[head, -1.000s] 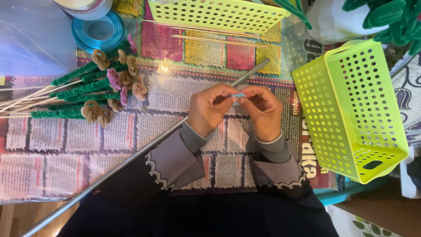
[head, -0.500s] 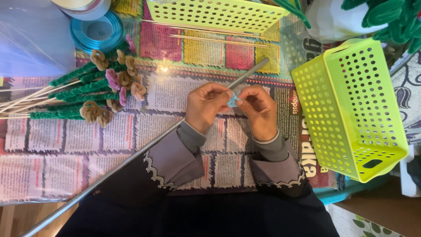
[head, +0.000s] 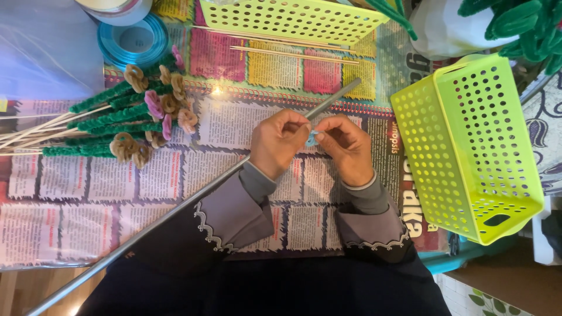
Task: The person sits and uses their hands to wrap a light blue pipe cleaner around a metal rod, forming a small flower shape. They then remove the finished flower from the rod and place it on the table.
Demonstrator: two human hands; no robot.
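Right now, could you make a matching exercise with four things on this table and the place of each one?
Things:
1. small blue piece
2. ribbon roll
3. tilted green basket
4. finished flower stems

Places:
A. far right
B. between both hands' fingertips
C. left of the hands
D. top left

Pairs: 1-B, 2-D, 3-A, 4-C

- The small piece [head: 311, 139] pinched in the grip was light blue.
- Right of the grip, the perforated basket [head: 468, 146] was lime yellow-green.
- Left of it, the flower stems [head: 111, 120] were green, with brown and pink heads.
- Beyond those, the ribbon roll [head: 134, 41] was blue.
- Under the grip, the newspaper [head: 228, 123] was pink and yellow.
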